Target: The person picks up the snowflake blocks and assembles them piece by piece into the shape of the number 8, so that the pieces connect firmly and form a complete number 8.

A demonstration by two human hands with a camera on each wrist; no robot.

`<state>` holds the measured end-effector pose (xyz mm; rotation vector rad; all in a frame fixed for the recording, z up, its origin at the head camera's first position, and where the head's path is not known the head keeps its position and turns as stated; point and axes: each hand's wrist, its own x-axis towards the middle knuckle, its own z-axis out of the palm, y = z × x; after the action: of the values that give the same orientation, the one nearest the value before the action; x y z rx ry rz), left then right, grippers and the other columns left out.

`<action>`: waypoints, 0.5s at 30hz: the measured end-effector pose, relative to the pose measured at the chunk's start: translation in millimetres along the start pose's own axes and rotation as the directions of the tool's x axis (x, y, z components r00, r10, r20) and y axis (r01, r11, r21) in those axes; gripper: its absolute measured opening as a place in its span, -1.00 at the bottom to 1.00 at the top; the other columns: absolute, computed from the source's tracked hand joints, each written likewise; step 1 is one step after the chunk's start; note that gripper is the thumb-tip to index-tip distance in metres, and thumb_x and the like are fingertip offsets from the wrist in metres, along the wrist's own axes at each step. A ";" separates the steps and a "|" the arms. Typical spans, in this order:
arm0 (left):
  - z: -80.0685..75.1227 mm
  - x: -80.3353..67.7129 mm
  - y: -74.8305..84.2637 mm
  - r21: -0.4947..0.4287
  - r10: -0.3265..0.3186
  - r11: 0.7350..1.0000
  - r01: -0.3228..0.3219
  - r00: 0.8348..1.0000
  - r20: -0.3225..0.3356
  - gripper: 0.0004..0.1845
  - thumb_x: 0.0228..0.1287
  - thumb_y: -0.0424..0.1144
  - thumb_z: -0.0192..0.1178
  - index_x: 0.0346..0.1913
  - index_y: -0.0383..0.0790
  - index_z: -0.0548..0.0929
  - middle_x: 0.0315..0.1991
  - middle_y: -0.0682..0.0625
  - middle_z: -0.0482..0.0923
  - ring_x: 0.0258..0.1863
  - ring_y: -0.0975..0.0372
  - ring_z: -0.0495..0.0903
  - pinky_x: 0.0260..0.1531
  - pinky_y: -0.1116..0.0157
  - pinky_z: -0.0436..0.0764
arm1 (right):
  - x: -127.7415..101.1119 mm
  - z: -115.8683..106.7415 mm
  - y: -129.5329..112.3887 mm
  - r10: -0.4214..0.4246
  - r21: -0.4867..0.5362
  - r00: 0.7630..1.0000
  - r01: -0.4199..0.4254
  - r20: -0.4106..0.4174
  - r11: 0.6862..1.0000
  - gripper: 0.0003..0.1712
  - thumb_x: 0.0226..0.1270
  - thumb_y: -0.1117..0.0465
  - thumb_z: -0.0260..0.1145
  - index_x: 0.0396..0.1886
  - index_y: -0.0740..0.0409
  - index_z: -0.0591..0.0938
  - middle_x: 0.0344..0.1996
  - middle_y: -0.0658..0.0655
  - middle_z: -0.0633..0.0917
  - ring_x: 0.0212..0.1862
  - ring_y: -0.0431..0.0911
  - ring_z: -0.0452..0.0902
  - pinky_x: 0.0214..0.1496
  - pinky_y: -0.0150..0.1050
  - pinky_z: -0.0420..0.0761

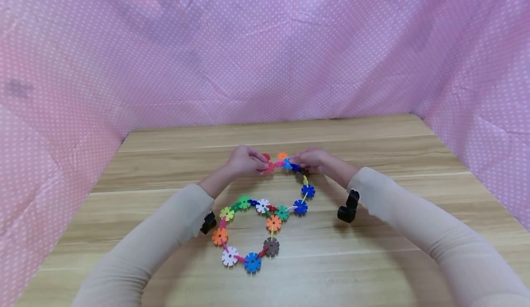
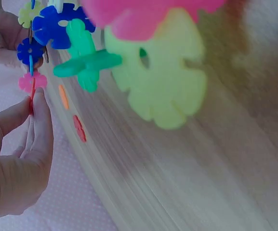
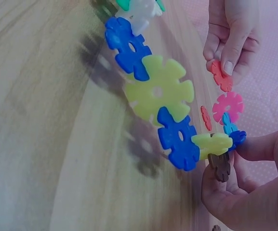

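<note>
A long chain of colourful notched plastic discs, the snowflake-shaped interlocking kind, curls over the table, with a closed ring [image 1: 252,263] at its near end. At the chain's far end my left hand [image 1: 245,160] pinches a red disc [image 3: 221,76] between thumb and fingers. That disc meets a pink disc [image 3: 229,107], followed by a light blue one [image 3: 229,125]. My right hand [image 1: 313,158] grips the chain close by, its thumb at a dark blue disc [image 3: 238,138] and its fingers around a brown disc [image 3: 219,167]. The fingers partly cover these pieces.
Behind the held end lie a loose orange disc [image 1: 283,155] and a loose red disc [image 1: 266,156]. A brown piece [image 3: 216,228] shows at the right wrist view's lower edge. Pink dotted cloth [image 1: 265,67] surrounds the wooden table [image 1: 174,141] at the back and sides.
</note>
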<state>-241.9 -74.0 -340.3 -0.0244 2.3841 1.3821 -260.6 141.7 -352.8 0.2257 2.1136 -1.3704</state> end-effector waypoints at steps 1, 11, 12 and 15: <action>0.8 -0.1 0.6 -0.001 0.000 1.000 0.000 1.000 -0.001 -0.87 0.18 -0.40 0.30 -0.21 -0.35 0.69 -0.25 -0.19 0.74 -0.28 0.07 0.75 -0.16 0.20 0.73 | -0.5 0.1 -0.4 -0.001 -0.002 1.000 0.001 -0.003 1.000 -0.53 0.39 0.18 0.21 0.25 0.22 0.50 0.25 0.17 0.51 0.12 -0.08 0.41 0.39 -0.14 0.41; 4.3 -0.1 0.8 0.053 0.030 0.998 -0.028 0.998 -0.047 -0.89 0.19 -0.37 0.31 -0.23 -0.29 0.71 -0.25 -0.15 0.73 -0.41 0.23 0.69 -0.15 0.22 0.73 | -1.5 0.4 1.1 -0.053 -0.015 0.999 0.053 0.000 0.998 -0.53 0.38 0.22 0.22 0.23 0.28 0.50 0.06 0.08 0.61 -0.03 -0.16 0.43 0.07 -0.34 0.49; 4.3 -0.2 0.9 0.054 0.029 0.998 -0.026 0.998 -0.047 -0.89 0.19 -0.37 0.31 -0.22 -0.29 0.71 -0.24 -0.15 0.73 -0.40 0.23 0.69 -0.15 0.22 0.73 | -1.6 0.4 1.1 -0.050 -0.015 0.999 0.050 0.000 0.999 -0.53 0.38 0.21 0.22 0.24 0.27 0.49 0.14 0.12 0.59 0.00 -0.14 0.43 0.12 -0.31 0.49; 4.4 0.2 0.9 0.057 0.023 0.998 -0.020 0.998 -0.051 -0.90 0.20 -0.36 0.31 -0.23 -0.28 0.71 -0.22 -0.14 0.72 -0.39 0.23 0.69 -0.14 0.23 0.73 | -1.3 0.1 1.0 -0.041 -0.005 0.999 0.041 0.006 0.999 -0.53 0.39 0.22 0.21 0.25 0.26 0.49 0.29 0.19 0.50 0.13 -0.07 0.41 0.31 -0.19 0.45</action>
<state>-240.9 -69.8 -341.5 -0.0199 2.4717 1.3385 -259.1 142.3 -352.9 0.1771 2.1278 -1.3873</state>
